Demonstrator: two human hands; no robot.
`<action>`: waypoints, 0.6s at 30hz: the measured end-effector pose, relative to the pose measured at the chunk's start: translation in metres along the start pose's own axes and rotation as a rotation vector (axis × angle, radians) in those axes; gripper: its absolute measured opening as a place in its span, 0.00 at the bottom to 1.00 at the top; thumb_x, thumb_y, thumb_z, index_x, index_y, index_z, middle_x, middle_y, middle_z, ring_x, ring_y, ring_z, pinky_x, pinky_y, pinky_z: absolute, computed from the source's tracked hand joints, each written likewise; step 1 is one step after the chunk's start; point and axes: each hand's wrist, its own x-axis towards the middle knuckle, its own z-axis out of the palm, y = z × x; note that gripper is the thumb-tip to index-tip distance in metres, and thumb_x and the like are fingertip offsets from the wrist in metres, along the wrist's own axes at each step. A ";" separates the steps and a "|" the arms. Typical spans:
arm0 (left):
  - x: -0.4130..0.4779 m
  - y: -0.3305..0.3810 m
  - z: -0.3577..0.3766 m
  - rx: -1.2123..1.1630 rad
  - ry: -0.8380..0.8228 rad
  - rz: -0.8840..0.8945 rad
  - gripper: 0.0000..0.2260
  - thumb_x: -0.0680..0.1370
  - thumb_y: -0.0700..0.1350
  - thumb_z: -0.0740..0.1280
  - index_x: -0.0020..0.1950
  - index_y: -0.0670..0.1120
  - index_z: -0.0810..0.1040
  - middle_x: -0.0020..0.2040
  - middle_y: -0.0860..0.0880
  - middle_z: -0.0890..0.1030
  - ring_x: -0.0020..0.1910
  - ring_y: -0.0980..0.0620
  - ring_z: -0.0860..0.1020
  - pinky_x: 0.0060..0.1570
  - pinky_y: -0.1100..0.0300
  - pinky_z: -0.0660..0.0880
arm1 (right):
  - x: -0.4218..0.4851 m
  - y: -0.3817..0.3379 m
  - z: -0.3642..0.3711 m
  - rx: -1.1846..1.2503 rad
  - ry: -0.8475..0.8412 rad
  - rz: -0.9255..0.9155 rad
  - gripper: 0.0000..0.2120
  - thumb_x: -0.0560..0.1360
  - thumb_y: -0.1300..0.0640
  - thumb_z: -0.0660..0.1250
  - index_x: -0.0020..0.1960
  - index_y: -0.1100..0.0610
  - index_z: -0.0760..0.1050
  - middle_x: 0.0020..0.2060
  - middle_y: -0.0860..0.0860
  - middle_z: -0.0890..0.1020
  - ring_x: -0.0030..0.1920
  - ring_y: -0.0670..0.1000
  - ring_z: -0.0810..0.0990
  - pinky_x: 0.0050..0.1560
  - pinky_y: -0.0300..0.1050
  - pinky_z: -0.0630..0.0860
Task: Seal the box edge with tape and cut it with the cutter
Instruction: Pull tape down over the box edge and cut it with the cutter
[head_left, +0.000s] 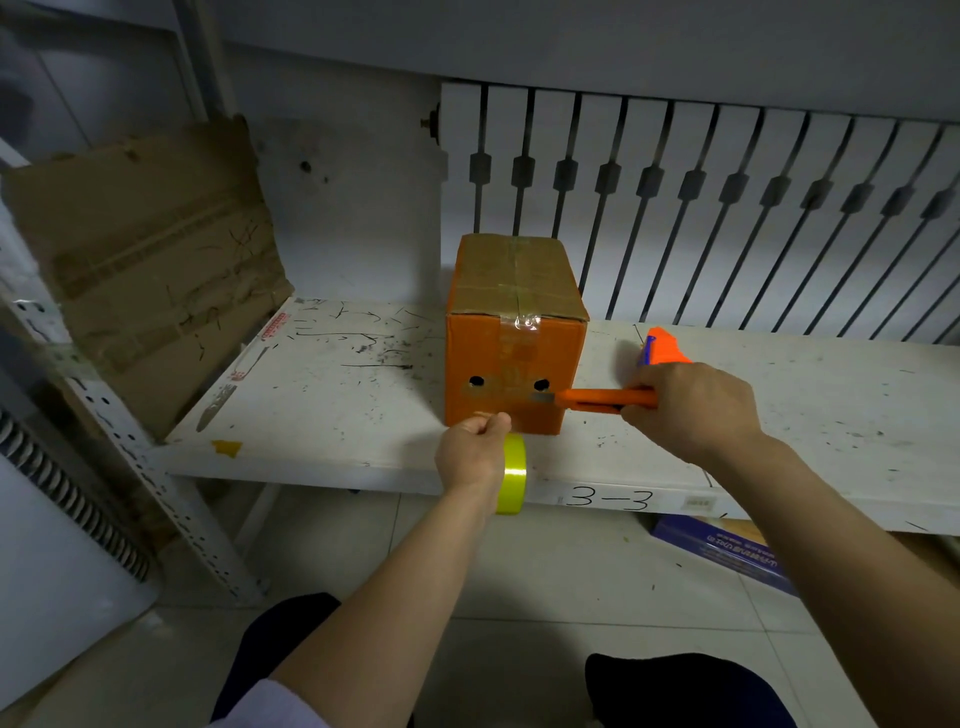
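On a scuffed white worktop (322, 384) by a white radiator (727, 208), the orange cardboard box (514, 364) stands just beyond the left hand (470, 457) pinching the yellow-green tape roll (513, 473), while the right hand (696, 405) grips the orange cutter (605, 399) against the box front.

**Scuffed white shelf marked "3-3"**

The shelf (363, 395) is white, covered in pen marks and dark specks. An orange box (514, 358) stands on it near the front edge. An orange-and-blue tool (662, 347) lies just right of the box. A yellow tape scrap (226, 447) sticks at front left.
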 end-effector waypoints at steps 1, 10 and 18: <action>0.000 0.000 -0.002 0.001 -0.005 0.003 0.08 0.75 0.45 0.68 0.35 0.48 0.78 0.38 0.51 0.79 0.45 0.50 0.76 0.46 0.61 0.69 | 0.000 0.002 0.005 0.027 -0.019 0.023 0.10 0.76 0.47 0.62 0.53 0.47 0.78 0.38 0.48 0.74 0.40 0.51 0.74 0.40 0.44 0.72; 0.012 -0.003 -0.043 0.568 0.132 0.284 0.08 0.76 0.42 0.65 0.52 0.46 0.82 0.52 0.43 0.84 0.52 0.42 0.79 0.49 0.56 0.74 | 0.004 -0.010 0.051 0.245 -0.144 0.007 0.12 0.76 0.43 0.60 0.56 0.46 0.75 0.44 0.49 0.82 0.43 0.51 0.78 0.42 0.45 0.75; 0.058 -0.004 -0.083 0.951 0.159 0.478 0.11 0.76 0.38 0.63 0.58 0.42 0.79 0.49 0.42 0.83 0.49 0.45 0.79 0.39 0.62 0.64 | 0.017 -0.004 0.088 0.246 -0.214 -0.011 0.19 0.75 0.52 0.64 0.66 0.47 0.71 0.57 0.48 0.77 0.57 0.52 0.76 0.59 0.55 0.72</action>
